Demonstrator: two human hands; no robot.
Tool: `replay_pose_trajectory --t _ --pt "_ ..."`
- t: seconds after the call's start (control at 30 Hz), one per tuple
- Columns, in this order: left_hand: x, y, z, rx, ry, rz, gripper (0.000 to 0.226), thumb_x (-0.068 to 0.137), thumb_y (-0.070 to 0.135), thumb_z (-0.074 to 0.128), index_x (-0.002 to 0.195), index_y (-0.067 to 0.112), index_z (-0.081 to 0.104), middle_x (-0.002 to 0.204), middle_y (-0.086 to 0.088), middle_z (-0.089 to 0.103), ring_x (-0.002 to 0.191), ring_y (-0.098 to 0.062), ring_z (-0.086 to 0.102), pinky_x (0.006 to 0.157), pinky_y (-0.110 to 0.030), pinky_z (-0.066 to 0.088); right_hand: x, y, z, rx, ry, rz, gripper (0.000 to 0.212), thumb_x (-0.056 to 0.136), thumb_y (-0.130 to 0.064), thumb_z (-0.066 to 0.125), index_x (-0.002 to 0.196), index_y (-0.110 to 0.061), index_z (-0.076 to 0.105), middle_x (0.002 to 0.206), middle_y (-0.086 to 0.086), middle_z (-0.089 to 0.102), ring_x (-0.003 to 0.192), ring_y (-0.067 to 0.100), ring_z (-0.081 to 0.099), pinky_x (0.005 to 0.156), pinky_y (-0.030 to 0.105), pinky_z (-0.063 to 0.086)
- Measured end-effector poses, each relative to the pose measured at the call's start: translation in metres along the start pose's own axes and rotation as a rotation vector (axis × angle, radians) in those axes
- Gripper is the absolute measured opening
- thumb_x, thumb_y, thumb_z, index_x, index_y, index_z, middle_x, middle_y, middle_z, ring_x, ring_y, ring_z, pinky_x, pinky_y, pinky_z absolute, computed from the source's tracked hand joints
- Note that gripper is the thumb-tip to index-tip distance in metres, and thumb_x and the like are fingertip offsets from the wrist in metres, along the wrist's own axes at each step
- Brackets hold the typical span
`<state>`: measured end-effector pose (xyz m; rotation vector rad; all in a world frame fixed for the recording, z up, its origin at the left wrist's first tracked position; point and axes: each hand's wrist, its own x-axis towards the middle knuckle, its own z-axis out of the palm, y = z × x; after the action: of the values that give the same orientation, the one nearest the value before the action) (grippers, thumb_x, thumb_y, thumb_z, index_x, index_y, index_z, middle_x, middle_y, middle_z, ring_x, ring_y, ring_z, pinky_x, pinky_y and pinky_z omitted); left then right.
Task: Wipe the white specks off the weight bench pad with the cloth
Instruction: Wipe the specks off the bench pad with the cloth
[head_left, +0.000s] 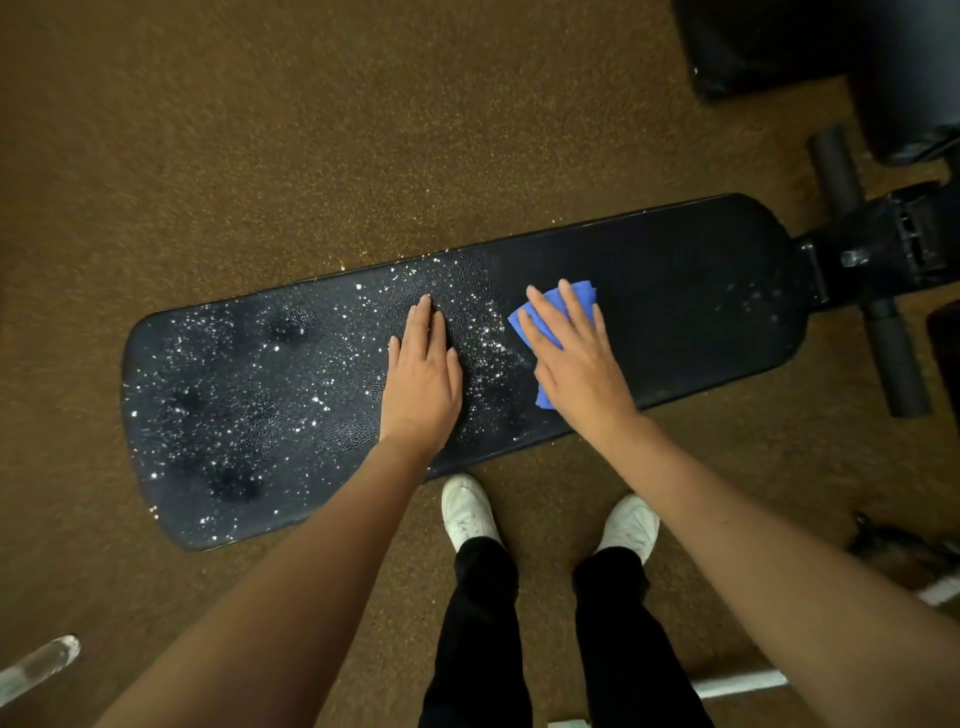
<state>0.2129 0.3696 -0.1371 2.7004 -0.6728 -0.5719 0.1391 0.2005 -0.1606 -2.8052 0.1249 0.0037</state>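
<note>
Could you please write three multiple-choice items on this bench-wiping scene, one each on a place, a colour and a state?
1. Where are most white specks on the pad?
A. on the part left of the cloth
B. on the part right of the cloth
C. evenly all over

2. What colour is the cloth?
A. red
B. blue
C. white

3. How does the right hand meet the cloth?
A. it pinches one corner in the air
B. it lies flat, fingers straight, pressing the cloth on the pad
C. it hovers clear of it

Key: 1 A, the left part glitters with specks while the right part is nearly dark; 2 B, blue shows round the fingers; 3 B, the palm covers the cloth. The left hand rests flat on the pad.
</note>
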Motion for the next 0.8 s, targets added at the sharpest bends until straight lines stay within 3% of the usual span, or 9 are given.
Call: replay_pose_trajectory --t 0.2,0.3,0.43,0.53,0.7,0.8 --pt "-0.015 0.002 0.009 0.037 -0.013 0.039 0.06 0.095 0.033 0.01 0.142 0.0 0.026 0.154 -0.012 0.014 0.143 -0.024 0.011 0.114 -0.045 0.012 -0.037 0.022 -0.007 -0.004 -0.12 -0.343 0.063 0.073 -0.004 0.07 0.132 -0.009 0.05 0.147 0.011 0.038 0.137 0.037 0.026 0.107 0.056 0.025" --pt "-0.02 -0.001 0.01 0.024 -0.046 0.04 0.049 0.1 0.024 0.023 0.144 0.001 0.022 0.155 -0.01 0.01 0.144 -0.022 0.005 0.117 -0.044 0.01 -0.035 0.039 -0.015 -0.02 -0.071 -0.144 0.063 0.071 0.001 0.07 0.131 -0.006 0.051 0.146 0.015 0.038 0.136 0.04 0.027 0.104 0.059 0.025" --pt "-0.02 -0.003 0.011 0.021 -0.032 0.046 0.048 0.1 0.021 0.026 0.144 0.001 0.022 0.155 -0.01 0.011 0.144 -0.021 0.004 0.117 -0.042 0.008 -0.03 0.011 -0.006 -0.015 0.03 0.132 0.054 0.076 0.001 0.063 0.129 -0.003 0.052 0.146 0.015 0.038 0.136 0.044 0.025 0.104 0.062 0.023" --pt "-0.02 0.0 0.013 0.018 -0.02 0.035 0.047 0.1 0.02 0.027 0.143 0.0 0.024 0.155 -0.011 0.013 0.143 -0.022 0.007 0.116 -0.042 0.008 -0.038 -0.017 0.007 -0.003 0.007 0.068 0.062 0.07 -0.004 0.07 0.129 -0.005 0.052 0.147 0.013 0.038 0.136 0.043 0.026 0.104 0.062 0.023" --pt "-0.019 0.0 0.012 0.036 -0.033 0.027 0.048 0.1 0.02 0.025 0.143 0.0 0.023 0.155 -0.01 0.011 0.143 -0.022 0.006 0.116 -0.041 0.008 -0.071 -0.012 0.009 0.01 -0.104 -0.246 0.068 0.068 -0.003 0.072 0.132 -0.01 0.05 0.147 0.01 0.038 0.137 0.034 0.023 0.105 0.058 0.024" --pt "-0.019 -0.002 0.011 0.046 -0.049 0.033 0.049 0.1 0.022 0.025 0.145 0.002 0.019 0.156 -0.008 0.007 0.144 -0.019 0.002 0.116 -0.039 0.006 -0.074 0.008 -0.001 -0.02 -0.071 -0.09 0.068 0.067 0.001 0.073 0.13 -0.006 0.051 0.147 0.015 0.037 0.137 0.038 0.024 0.104 0.059 0.023"
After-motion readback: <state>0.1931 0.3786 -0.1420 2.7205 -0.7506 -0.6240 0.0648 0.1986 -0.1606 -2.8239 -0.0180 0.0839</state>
